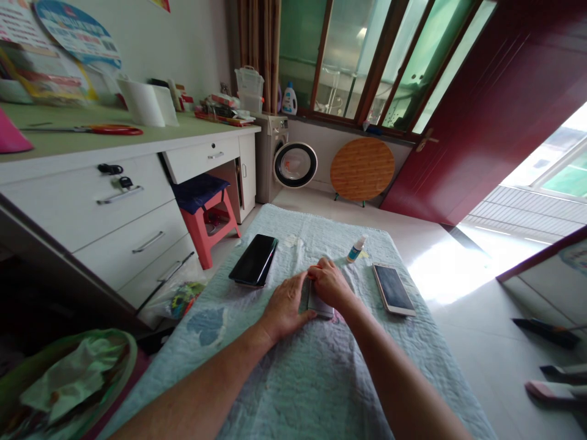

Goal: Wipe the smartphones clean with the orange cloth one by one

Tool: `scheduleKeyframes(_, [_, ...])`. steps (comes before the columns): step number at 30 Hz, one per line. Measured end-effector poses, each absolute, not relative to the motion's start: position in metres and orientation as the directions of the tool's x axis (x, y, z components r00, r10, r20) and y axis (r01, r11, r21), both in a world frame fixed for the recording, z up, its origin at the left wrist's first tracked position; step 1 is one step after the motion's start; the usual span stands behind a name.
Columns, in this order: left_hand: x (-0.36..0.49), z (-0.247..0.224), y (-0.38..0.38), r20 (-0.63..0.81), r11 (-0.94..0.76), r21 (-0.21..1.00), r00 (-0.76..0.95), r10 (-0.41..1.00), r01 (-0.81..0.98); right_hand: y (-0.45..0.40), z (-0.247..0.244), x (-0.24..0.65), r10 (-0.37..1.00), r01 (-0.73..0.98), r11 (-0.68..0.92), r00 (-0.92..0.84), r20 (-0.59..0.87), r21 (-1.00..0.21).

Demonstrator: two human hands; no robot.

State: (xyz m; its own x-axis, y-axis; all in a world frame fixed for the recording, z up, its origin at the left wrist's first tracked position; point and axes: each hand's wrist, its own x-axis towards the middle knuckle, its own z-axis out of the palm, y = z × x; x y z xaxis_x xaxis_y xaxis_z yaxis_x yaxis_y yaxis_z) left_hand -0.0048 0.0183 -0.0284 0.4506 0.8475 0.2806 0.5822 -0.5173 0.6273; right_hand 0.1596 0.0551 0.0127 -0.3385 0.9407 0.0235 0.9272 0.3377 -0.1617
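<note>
A grey phone (320,302) lies on the cloth-covered table between my hands, partly hidden by them. My left hand (287,305) holds it along its left side, with the thumb at the near edge and the fingers reaching towards the far end. My right hand (329,282) is closed over its upper part. A bit of orange shows at those fingertips, too small to name. Left of my hands is a black phone (255,260), apparently stacked on something. On the right lie a small spray bottle (356,250), standing upright, and a gold-edged phone (393,289), screen up.
The light blue quilted cloth (316,379) covers the table. To the left are a white desk (123,220), a pink stool (208,214) and a bin (68,385) with rubbish. Beyond stand an open washing machine (270,165), a round wooden tabletop (362,168) and a red door (458,116).
</note>
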Motion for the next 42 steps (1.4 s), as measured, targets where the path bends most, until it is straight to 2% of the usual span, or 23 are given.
scheduleKeyframes(17, [-0.003, -0.035, 0.018, 0.309, -0.525, 0.556, 0.427, 0.850, 0.644, 0.002, 0.016, 0.157, 0.888, 0.857, 0.448, -0.460, 0.015, -0.256])
scheduleKeyframes(29, [-0.002, -0.024, 0.015, 0.262, -0.517, 0.547, 0.452, 0.853, 0.659, -0.012, 0.029, 0.158, 0.856, 0.786, 0.459, -0.516, -0.028, -0.415])
scheduleKeyframes(36, [-0.003, -0.028, 0.017, 0.254, -0.507, 0.551, 0.446, 0.858, 0.663, -0.003, 0.027, 0.159, 0.853, 0.796, 0.487, -0.522, 0.002, -0.360])
scheduleKeyframes(42, [-0.002, -0.034, 0.016, 0.265, -0.502, 0.566, 0.432, 0.862, 0.654, 0.014, 0.022, 0.160, 0.879, 0.841, 0.450, -0.476, -0.014, -0.300])
